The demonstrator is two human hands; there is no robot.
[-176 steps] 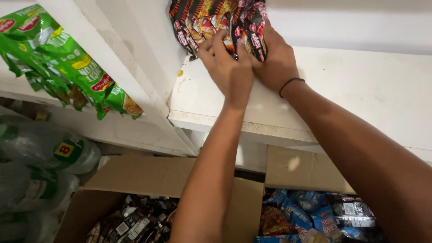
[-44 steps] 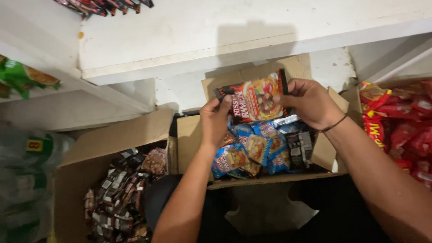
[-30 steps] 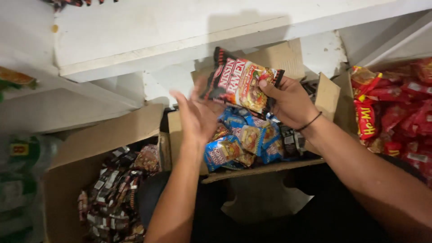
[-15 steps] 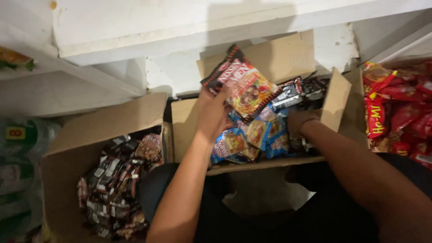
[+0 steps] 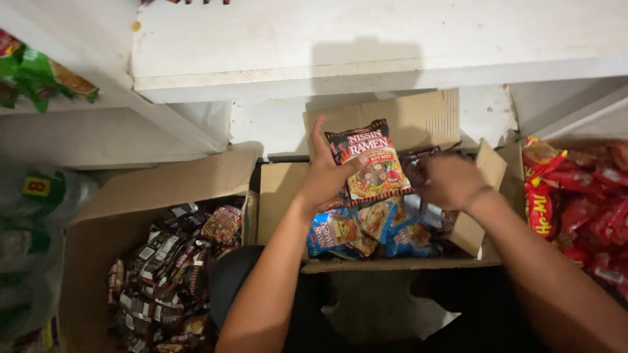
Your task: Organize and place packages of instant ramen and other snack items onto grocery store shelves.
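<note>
White shelf [image 5: 366, 52] overhead, cardboard boxes on the floor beneath it. Landmark: the middle box [image 5: 399, 265], flaps open, holding blue noodle packets [image 5: 356, 229]. Left hand [image 5: 327, 176] raised above that box, grip pinching a dark noodle packet [image 5: 369, 160] by its left edge, thumb across the front, fingers behind. Packet upright, long axis near vertical, tilted slightly left, facing the person. Right hand [image 5: 451, 183] just right of the packet, lower, over the box's far right corner among dark wrappers; blurred, so its grip cannot be told. Left of the middle box: another box of dark packets [image 5: 170, 274]. Right of it: red packets [image 5: 575, 196].
</note>
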